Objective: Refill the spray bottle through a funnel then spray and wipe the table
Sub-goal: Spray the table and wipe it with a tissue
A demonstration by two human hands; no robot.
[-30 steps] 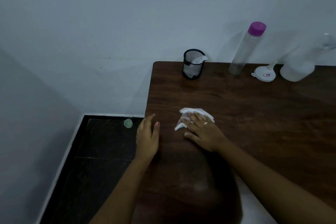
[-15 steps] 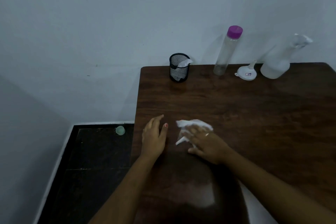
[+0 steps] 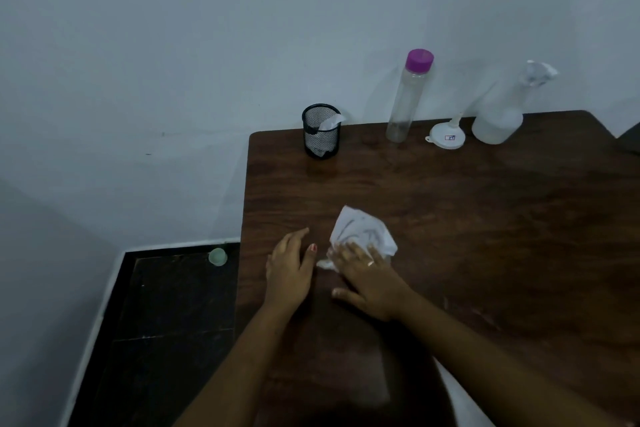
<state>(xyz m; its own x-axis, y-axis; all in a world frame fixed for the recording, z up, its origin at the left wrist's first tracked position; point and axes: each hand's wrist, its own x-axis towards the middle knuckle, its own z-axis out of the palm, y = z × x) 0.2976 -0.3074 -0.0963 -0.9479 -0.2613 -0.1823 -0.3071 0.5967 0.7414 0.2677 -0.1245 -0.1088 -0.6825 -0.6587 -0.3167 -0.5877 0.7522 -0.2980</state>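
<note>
1. Dark floor at far left holds a small greenish round thing (image 3: 217,256), perhaps a cap.
2. Left hand (image 3: 289,270) lies flat on the wooden counter (image 3: 502,218), fingers straight, holding nothing.
3. Mesh cup (image 3: 321,130) stands at the back edge.
4. Right hand (image 3: 372,282) presses a crumpled white tissue (image 3: 360,232) under flat fingers.
5. Purple-capped clear bottle (image 3: 405,97), white funnel (image 3: 445,137) and spray bottle (image 3: 498,114) stand by the wall, well apart from both hands.

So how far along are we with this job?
Refilling looks done: the funnel sits off the spray bottle, both parked by the wall. In hand: the right hand presses a tissue flat on the table, left hand resting beside it. Left, likely: wiping the rest of the table.
</note>
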